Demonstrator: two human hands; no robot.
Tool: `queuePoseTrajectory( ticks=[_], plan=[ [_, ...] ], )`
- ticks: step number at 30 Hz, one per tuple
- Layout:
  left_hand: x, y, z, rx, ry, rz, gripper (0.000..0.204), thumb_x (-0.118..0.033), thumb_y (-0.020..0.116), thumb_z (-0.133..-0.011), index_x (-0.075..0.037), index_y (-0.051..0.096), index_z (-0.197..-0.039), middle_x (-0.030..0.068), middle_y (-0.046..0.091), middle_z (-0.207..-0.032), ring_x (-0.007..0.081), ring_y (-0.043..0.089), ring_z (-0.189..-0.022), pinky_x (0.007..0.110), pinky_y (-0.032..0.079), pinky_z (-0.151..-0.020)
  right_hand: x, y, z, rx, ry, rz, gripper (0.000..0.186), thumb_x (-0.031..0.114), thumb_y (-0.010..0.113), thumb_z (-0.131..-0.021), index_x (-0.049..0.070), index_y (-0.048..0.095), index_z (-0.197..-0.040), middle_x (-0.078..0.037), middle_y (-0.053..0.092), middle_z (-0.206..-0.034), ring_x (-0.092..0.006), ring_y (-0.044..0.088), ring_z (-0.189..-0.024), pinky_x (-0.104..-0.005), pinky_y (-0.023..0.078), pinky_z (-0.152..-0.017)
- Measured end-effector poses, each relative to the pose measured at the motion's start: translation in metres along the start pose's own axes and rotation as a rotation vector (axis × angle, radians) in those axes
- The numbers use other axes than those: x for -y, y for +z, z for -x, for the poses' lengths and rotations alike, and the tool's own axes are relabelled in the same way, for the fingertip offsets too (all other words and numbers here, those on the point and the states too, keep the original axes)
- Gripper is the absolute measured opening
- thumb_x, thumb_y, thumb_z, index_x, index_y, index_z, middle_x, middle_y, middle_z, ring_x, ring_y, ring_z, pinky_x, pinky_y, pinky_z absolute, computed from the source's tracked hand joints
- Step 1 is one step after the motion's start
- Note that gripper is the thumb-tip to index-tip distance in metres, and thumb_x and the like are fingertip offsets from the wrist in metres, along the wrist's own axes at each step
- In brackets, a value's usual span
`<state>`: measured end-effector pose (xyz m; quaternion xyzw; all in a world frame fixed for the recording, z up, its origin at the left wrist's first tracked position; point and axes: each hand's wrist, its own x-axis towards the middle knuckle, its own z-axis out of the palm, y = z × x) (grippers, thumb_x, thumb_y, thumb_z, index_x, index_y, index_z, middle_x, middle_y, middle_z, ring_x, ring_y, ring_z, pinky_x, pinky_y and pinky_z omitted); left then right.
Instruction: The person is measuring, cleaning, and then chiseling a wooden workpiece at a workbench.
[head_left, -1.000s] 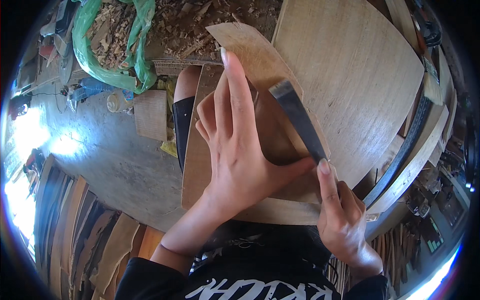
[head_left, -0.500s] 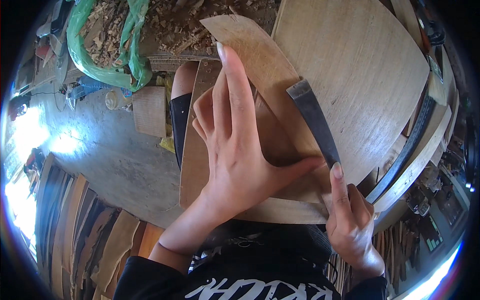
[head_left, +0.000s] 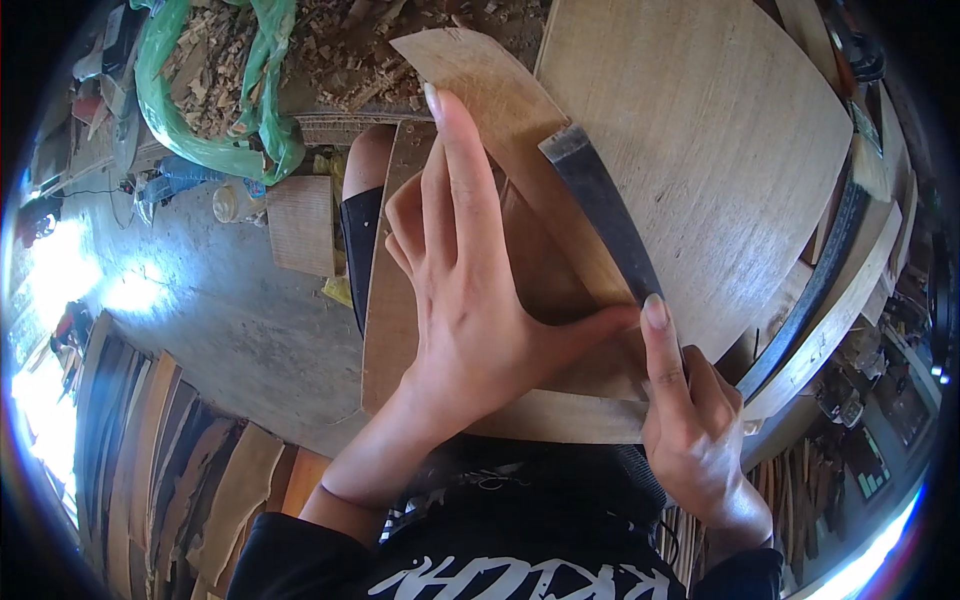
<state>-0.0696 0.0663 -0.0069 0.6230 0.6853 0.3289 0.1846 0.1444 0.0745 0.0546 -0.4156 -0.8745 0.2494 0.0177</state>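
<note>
A curved, pointed piece of light brown wood (head_left: 480,75) lies aslant on a wooden board (head_left: 395,335) over my lap. My left hand (head_left: 465,290) is open along its left side, index finger stretched out with the tip against its edge. The left thumb reaches right, towards the blade, and the other fingers are partly bent. In my right hand (head_left: 690,420) is a wide, dark metal chisel (head_left: 605,215), its index finger lying along the blade. The chisel's squared, bevelled end rests over the wood's right edge; its handle is hidden in my closed hand.
A large, pale wooden panel (head_left: 700,150) stands to the right. Wood chips lie at the far side, partly in a green plastic bag (head_left: 165,125). A brush (head_left: 870,165) sits at the far right. Several wooden slats (head_left: 130,450) are stacked at the lower left.
The chisel and my right hand have moved a little to the far left, so the blade's end lies further over the wood. My left hand stays nearly in place.
</note>
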Motion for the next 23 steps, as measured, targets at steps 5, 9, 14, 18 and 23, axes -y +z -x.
queuePoseTrajectory(
  ticks=[5,9,14,18,23],
  plan=[
    [0.0,0.001,0.002,-0.006,-0.002,-0.029,0.158,-0.043,0.102,-0.057,0.009,-0.002,-0.164,0.0343,0.022,-0.164,0.0495,0.026,-0.151,0.056,0.02,-0.124,0.001,0.003,-0.006,-0.024,-0.001,-0.006,0.074,-0.005,0.064,-0.091,0.013,0.047,-0.16,-0.008,0.052,-0.071,-0.0222,0.062,-0.056,-0.0374,0.054,-0.05],
    [-0.001,0.003,0.002,-0.022,-0.001,-0.025,0.156,-0.044,0.1,-0.058,0.009,0.0,-0.165,0.0336,0.023,-0.164,0.0491,0.026,-0.151,0.056,0.02,-0.123,0.003,0.005,-0.017,-0.02,0.01,0.016,0.074,-0.004,0.063,-0.091,0.014,0.046,-0.161,-0.008,0.053,-0.071,-0.0227,0.062,-0.055,-0.0386,0.054,-0.05],
    [0.0,0.003,0.0,-0.035,-0.02,-0.006,0.156,-0.045,0.1,-0.058,0.008,0.0,-0.165,0.0331,0.023,-0.165,0.049,0.025,-0.152,0.056,0.02,-0.123,0.005,0.006,-0.017,-0.047,0.012,-0.006,0.077,-0.006,0.064,-0.088,0.014,0.047,-0.16,-0.009,0.055,-0.072,-0.0228,0.063,-0.056,-0.0387,0.055,-0.051],
    [0.002,0.002,0.004,-0.009,-0.011,0.0,0.158,-0.045,0.101,-0.056,0.008,-0.001,-0.165,0.033,0.02,-0.167,0.0487,0.024,-0.152,0.056,0.02,-0.124,0.009,0.009,0.002,-0.054,0.048,-0.038,0.076,-0.008,0.064,-0.088,0.013,0.048,-0.159,-0.009,0.056,-0.073,-0.0232,0.064,-0.057,-0.0382,0.055,-0.051],
    [0.0,0.002,0.001,-0.012,0.008,0.012,0.159,-0.047,0.101,-0.056,0.008,-0.001,-0.165,0.0319,0.017,-0.168,0.0481,0.024,-0.153,0.056,0.019,-0.125,0.004,0.012,0.0,-0.096,0.015,-0.05,0.073,-0.008,0.063,-0.09,0.012,0.05,-0.158,-0.01,0.059,-0.077,-0.0242,0.066,-0.059,-0.0377,0.056,-0.052]
  ],
)
